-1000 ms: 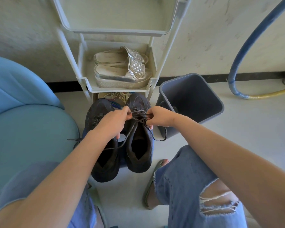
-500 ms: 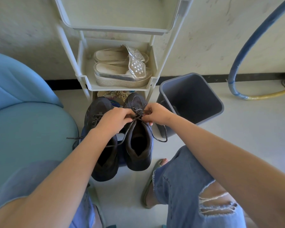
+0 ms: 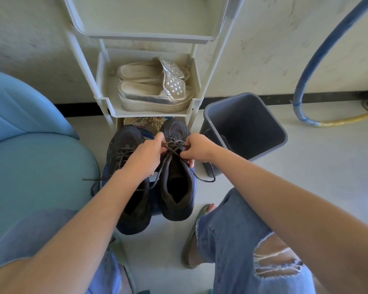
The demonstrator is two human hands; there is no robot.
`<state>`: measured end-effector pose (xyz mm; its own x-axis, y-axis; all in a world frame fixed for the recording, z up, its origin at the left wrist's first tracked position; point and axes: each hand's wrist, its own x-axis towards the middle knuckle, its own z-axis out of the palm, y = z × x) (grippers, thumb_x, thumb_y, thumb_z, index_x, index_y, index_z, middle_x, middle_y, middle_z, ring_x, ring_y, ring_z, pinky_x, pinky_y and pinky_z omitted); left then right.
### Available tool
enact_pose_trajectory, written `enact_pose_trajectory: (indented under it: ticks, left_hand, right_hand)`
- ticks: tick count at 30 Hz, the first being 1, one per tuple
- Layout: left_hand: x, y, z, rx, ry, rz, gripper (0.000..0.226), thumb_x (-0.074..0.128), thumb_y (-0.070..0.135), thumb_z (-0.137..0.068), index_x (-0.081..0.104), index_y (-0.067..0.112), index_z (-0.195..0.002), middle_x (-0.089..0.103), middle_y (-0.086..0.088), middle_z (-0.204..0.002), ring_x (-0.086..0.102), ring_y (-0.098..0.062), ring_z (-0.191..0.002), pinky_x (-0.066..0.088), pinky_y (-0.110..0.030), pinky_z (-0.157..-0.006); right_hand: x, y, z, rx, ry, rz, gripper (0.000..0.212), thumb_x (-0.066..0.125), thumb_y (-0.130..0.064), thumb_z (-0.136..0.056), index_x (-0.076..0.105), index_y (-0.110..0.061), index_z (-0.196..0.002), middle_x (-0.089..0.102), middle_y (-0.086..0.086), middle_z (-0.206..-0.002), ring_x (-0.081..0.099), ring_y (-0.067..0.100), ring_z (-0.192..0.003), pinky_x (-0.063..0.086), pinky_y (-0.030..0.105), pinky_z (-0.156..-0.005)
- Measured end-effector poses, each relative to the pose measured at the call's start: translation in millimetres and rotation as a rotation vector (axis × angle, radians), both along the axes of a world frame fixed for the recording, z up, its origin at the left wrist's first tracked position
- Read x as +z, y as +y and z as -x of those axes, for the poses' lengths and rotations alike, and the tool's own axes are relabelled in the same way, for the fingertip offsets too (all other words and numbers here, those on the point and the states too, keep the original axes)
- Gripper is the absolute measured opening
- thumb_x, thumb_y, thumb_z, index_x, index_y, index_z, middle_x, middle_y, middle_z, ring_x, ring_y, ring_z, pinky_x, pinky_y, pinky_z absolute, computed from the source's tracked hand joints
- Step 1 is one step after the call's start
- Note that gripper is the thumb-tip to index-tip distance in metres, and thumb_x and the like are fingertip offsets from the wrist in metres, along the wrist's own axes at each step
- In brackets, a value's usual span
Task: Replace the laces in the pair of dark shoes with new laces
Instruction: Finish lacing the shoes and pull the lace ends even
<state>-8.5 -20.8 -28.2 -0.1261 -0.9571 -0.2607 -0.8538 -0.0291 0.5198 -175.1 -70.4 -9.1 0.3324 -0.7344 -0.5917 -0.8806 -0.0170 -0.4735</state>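
Observation:
Two dark shoes stand side by side on the floor with their toes pointing away from me. The right shoe (image 3: 176,187) has its dark lace (image 3: 174,145) loosened near the toe, and a loose end trails off its right side. My left hand (image 3: 146,158) pinches the lace on the left of the eyelets. My right hand (image 3: 198,148) pinches it on the right. The left shoe (image 3: 123,145) is still laced, partly hidden under my left forearm, and its lace ends trail to the left.
A white shoe rack (image 3: 106,102) stands just beyond the shoes and holds silver platform sandals (image 3: 157,92). A grey bin (image 3: 242,128) sits to the right, a blue chair (image 3: 30,145) to the left. A blue and yellow hose (image 3: 306,81) curves at the far right. My knees frame the shoes.
Both hands have moved up the right shoe toward its toe, working the lace looser. The shoe's opening now shows wider.

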Motion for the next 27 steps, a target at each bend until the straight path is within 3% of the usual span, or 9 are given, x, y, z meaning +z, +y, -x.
enact_pose_trajectory:
  ticks: [3, 5, 7, 10, 13, 15, 20, 24, 27]
  left_hand:
    - [-1, -2, 0, 0.049, 0.124, -0.053, 0.006, 0.044, 0.017, -0.1, 0.041, 0.018, -0.094, 0.054, -0.004, -0.067, 0.05, -0.012, -0.034, 0.033, -0.017, -0.03]
    - [-2, -2, -2, 0.044, 0.148, -0.057, 0.007, 0.043, 0.019, -0.1, 0.041, 0.018, -0.093, 0.055, -0.007, -0.066, 0.049, -0.011, -0.028, 0.031, -0.015, -0.029]
    - [-1, -1, -4, 0.047, 0.148, -0.078, 0.009, 0.043, 0.019, -0.1, 0.042, 0.019, -0.092, 0.055, -0.006, -0.063, 0.046, -0.01, -0.026, 0.032, -0.016, -0.03]
    - [1, 0, -9, 0.019, 0.14, -0.119, 0.014, 0.048, 0.018, -0.098, 0.045, 0.021, -0.084, 0.059, -0.003, -0.065, 0.044, -0.008, -0.025, 0.036, -0.02, -0.039]
    - [2, -3, -15, 0.043, 0.257, -0.142, 0.013, 0.056, 0.012, -0.093, 0.058, 0.022, -0.085, 0.066, 0.014, -0.088, 0.043, -0.006, -0.026, 0.04, -0.018, -0.039]
    - [0, -6, -17, 0.124, 0.325, -0.116, 0.011, 0.057, 0.011, -0.093, 0.065, 0.02, -0.091, 0.067, 0.02, -0.086, 0.041, -0.005, -0.026, 0.04, -0.013, -0.04]
    - [-10, -14, -13, 0.28, 0.359, -0.074, 0.016, 0.056, 0.013, -0.094, 0.07, 0.015, -0.099, 0.071, 0.007, -0.085, 0.039, -0.004, -0.026, 0.04, -0.008, -0.042]
    - [-15, -20, -6, 0.239, 0.353, -0.079, 0.009, 0.064, 0.016, -0.089, 0.071, 0.016, -0.095, 0.064, 0.011, -0.069, 0.041, -0.004, -0.026, 0.039, -0.007, -0.043]
    - [-19, -23, -3, 0.228, 0.32, -0.067, 0.005, 0.065, 0.016, -0.088, 0.069, 0.02, -0.09, 0.063, 0.012, -0.069, 0.042, -0.004, -0.025, 0.039, -0.01, -0.042]
  right_hand:
    - [0, 0, -1, 0.014, 0.024, 0.006, 0.022, 0.057, -0.018, -0.089, 0.059, -0.003, -0.072, 0.072, 0.004, -0.07, 0.054, 0.01, -0.064, 0.052, 0.028, -0.071]
    - [-1, -1, 1, 0.007, -0.009, -0.009, 0.025, 0.057, -0.017, -0.089, 0.054, -0.007, -0.066, 0.074, 0.007, -0.074, 0.057, 0.012, -0.067, 0.053, 0.033, -0.078]
    - [1, -2, 6, -0.032, -0.074, -0.054, 0.025, 0.059, -0.016, -0.089, 0.053, -0.009, -0.066, 0.072, 0.0, -0.065, 0.06, 0.008, -0.06, 0.052, 0.026, -0.067]
    - [5, -6, 17, -0.105, -0.162, -0.148, 0.013, 0.065, -0.014, -0.086, 0.062, -0.006, -0.075, 0.063, -0.005, -0.059, 0.05, -0.002, -0.041, 0.036, 0.011, -0.043]
    - [3, -14, 25, -0.278, -0.255, -0.176, 0.017, 0.066, -0.01, -0.084, 0.067, -0.001, -0.098, 0.053, 0.002, -0.064, 0.04, 0.007, -0.048, 0.029, 0.017, -0.045]
    - [0, -19, 24, -0.393, -0.322, -0.139, 0.016, 0.063, -0.008, -0.086, 0.069, -0.005, -0.102, 0.053, -0.002, -0.065, 0.04, 0.007, -0.051, 0.028, 0.017, -0.046]
    - [-13, -22, 10, -0.335, -0.284, -0.07, 0.02, 0.065, -0.006, -0.088, 0.068, -0.007, -0.108, 0.058, -0.009, -0.074, 0.048, 0.003, -0.059, 0.035, 0.008, -0.041]
    - [-22, -25, 1, -0.246, -0.243, -0.01, 0.016, 0.068, -0.007, -0.086, 0.07, -0.002, -0.101, 0.06, -0.001, -0.077, 0.052, 0.008, -0.068, 0.045, 0.016, -0.066]
    - [-24, -28, 1, -0.237, -0.278, -0.004, 0.011, 0.069, -0.007, -0.084, 0.072, -0.004, -0.095, 0.06, -0.001, -0.075, 0.051, 0.006, -0.065, 0.044, 0.017, -0.067]
